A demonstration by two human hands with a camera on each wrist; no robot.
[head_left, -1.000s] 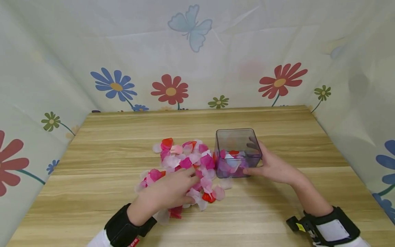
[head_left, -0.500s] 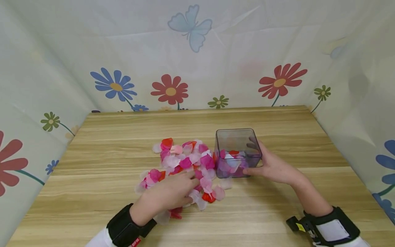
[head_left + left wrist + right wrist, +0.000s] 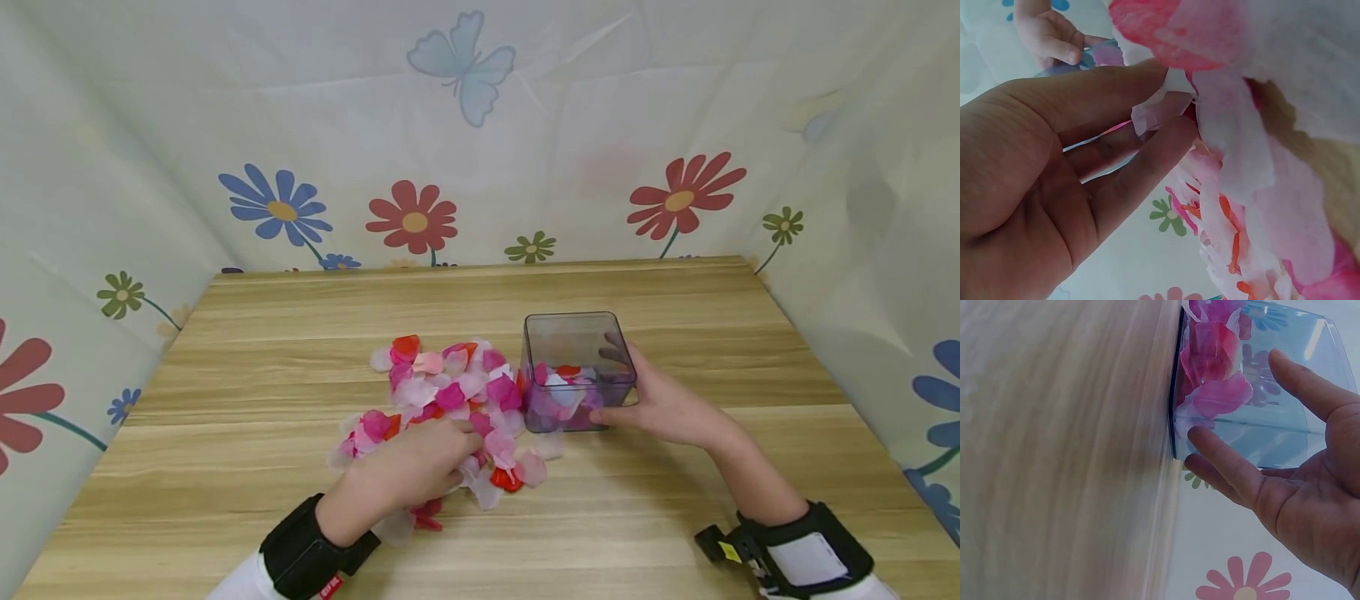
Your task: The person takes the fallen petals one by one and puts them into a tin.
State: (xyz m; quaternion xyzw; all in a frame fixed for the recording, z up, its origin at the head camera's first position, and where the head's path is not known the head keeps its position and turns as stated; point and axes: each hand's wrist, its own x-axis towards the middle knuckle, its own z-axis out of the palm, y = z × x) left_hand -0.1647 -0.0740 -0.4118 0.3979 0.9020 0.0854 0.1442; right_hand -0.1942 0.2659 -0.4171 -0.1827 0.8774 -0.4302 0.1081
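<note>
A loose heap of pink, white and red artificial petals point(image 3: 450, 396) lies on the wooden table. My left hand point(image 3: 408, 471) is at the heap's near side; in the left wrist view its thumb and fingers pinch a whitish petal point(image 3: 1163, 112) among others. To the right of the heap stands a see-through square plastic box point(image 3: 555, 346), upright and open at the top, with petals in its lower part. My right hand point(image 3: 667, 404) holds the box from the right, thumb at the near side and fingers round the far side. The right wrist view shows these fingers against its wall.
The wooden table point(image 3: 300, 325) ends at a white cloth backdrop point(image 3: 570, 117) with printed flowers, which also rises at both sides. A few petals lie at the box's near edge, including a pale petal point(image 3: 550, 446). Black straps circle both wrists.
My left hand's fingers have drawn in together among the petals, and nearby petals have shifted slightly. My right hand and the box have stayed in place.
</note>
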